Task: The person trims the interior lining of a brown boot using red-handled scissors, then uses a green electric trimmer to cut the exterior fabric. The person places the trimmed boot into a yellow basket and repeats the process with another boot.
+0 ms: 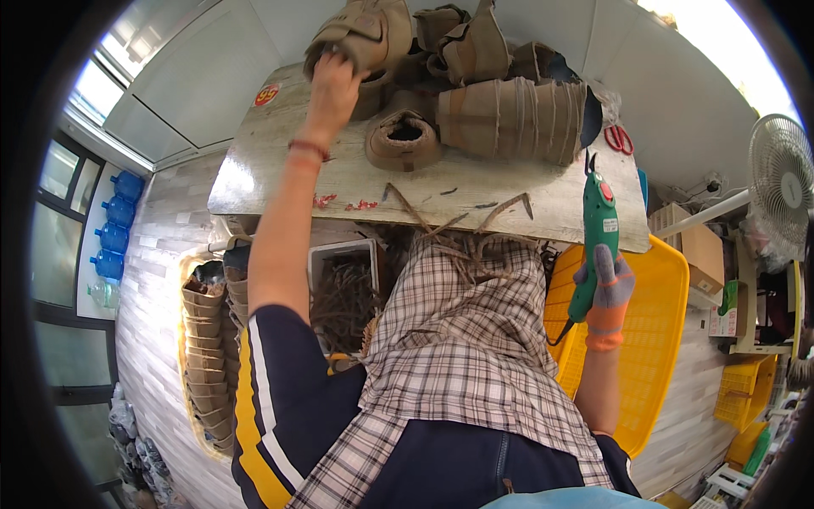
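Observation:
My bare left hand (333, 89) reaches to the far left of the table, its fingers closed at the dark opening of a tan shoe upper (373, 30). In my right hand (609, 293), in a grey and orange glove, is a green electric cutter (600, 212) with its dark tip pointing up, its cord trailing below. Between the hands, a single brown shoe upper (403, 140) lies with its fuzzy-edged opening toward me. Beside it a row of nested brown uppers (513, 121) lies on its side. Several more uppers (475, 47) are heaped behind.
Red scissors (619, 139) lie at the right of the worn table (263, 182). Brown trimmed strips (458, 246) rest on my plaid apron (462, 339). A yellow crate (657, 339) stands right, a scrap-filled box (343, 246) and a basket of stacked uppers (208, 365) left. A fan (778, 165) stands far right.

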The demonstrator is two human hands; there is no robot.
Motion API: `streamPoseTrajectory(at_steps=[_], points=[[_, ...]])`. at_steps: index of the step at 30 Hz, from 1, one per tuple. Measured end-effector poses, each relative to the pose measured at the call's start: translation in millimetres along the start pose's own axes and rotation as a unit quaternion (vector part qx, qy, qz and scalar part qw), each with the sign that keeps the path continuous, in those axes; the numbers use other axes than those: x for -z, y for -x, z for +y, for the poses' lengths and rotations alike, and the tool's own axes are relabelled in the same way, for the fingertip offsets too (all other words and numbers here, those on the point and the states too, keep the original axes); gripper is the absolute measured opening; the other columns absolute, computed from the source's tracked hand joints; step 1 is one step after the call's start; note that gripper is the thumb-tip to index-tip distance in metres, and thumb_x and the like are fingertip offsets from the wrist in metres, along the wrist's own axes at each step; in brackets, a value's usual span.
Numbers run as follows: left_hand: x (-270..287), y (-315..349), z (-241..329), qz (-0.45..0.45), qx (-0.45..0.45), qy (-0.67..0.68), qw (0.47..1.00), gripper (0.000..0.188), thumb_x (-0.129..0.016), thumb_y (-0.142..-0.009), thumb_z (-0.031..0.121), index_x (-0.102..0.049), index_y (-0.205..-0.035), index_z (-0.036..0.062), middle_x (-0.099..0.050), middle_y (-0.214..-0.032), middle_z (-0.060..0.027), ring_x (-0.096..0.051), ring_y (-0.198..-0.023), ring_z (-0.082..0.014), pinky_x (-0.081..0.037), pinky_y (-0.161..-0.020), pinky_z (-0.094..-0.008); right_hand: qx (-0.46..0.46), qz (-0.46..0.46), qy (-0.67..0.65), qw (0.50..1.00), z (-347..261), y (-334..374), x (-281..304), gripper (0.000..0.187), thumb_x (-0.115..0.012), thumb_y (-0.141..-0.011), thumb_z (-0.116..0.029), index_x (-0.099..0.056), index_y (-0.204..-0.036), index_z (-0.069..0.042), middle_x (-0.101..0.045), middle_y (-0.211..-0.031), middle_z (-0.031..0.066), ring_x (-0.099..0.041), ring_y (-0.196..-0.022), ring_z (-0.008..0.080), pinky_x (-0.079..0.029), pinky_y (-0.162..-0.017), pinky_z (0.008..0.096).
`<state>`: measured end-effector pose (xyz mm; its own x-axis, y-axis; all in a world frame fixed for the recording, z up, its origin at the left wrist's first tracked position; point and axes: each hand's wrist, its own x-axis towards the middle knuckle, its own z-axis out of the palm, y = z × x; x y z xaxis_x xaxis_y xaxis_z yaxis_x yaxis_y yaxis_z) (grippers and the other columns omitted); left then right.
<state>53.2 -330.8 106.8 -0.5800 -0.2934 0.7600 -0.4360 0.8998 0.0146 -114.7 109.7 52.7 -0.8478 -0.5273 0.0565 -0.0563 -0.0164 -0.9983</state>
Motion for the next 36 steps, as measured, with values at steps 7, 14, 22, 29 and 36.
streamPoseTrajectory(at_steps=[7,14,22,29,36], points=[[-59.5,0.4,26.2,0.062,-0.02,0.133,0.989,0.017,-0.065,-0.081,0.016,-0.058,-0.083,0.0012,-0.057,-0.086,-0.013,-0.054,-0.081,-0.0307,-0.045,-0.073,-0.041,-0.043,0.028,0.021,0.998,21.9,11.1,7.2,0.036,-0.06,-0.088,-0.038,-0.057,-0.081,-0.003,-0.054,-0.061,0.005,-0.05,-0.054,0.0119,-0.038,-0.051,0.0251],[-64.6,129.0,54.7,-0.169,0.011,-0.032,0.985,0.038,-0.073,-0.071,0.036,-0.061,-0.067,0.0001,-0.058,-0.073,-0.0164,-0.056,-0.073,-0.0315,-0.046,-0.067,-0.0398,-0.054,-0.042,0.068,0.995,19.6,0.0,-9.5,0.033,-0.062,-0.088,-0.036,-0.059,-0.088,-0.003,-0.054,-0.063,0.0026,-0.048,-0.054,0.0088,-0.036,-0.051,0.023],[81.4,84.1,47.2,-0.005,0.487,0.719,0.496,0.028,-0.06,-0.089,0.022,-0.06,-0.102,-0.0027,-0.064,-0.103,-0.0154,-0.063,-0.096,-0.0292,-0.053,-0.083,-0.0433,0.046,-0.102,0.148,0.983,38.0,7.3,-19.3,0.042,-0.079,-0.075,-0.022,-0.063,-0.106,0.0,-0.063,-0.077,0.0025,-0.056,-0.068,0.0067,-0.046,-0.061,0.0219],[69.4,132.9,24.3,0.028,0.532,0.819,0.21,0.027,-0.05,-0.093,0.013,-0.053,-0.112,-0.0053,-0.06,-0.113,-0.0206,-0.06,-0.101,-0.0339,-0.051,-0.088,-0.0471,0.298,-0.136,0.275,0.904,24.9,6.8,-29.6,0.054,-0.085,-0.059,-0.029,-0.065,-0.102,-0.003,-0.067,-0.082,0.0114,-0.064,-0.068,0.0252,-0.051,-0.063,0.0311],[50.2,136.0,46.1,0.021,0.507,0.851,0.135,0.025,-0.045,-0.094,0.011,-0.052,-0.113,-0.0047,-0.058,-0.117,-0.022,-0.057,-0.106,-0.0352,-0.048,-0.093,-0.05,0.432,-0.066,0.363,0.823,43.1,0.3,-13.0,0.06,-0.087,-0.054,-0.033,-0.066,-0.101,-0.004,-0.068,-0.082,0.0082,-0.061,-0.064,0.0243,-0.051,-0.059,0.0321]])
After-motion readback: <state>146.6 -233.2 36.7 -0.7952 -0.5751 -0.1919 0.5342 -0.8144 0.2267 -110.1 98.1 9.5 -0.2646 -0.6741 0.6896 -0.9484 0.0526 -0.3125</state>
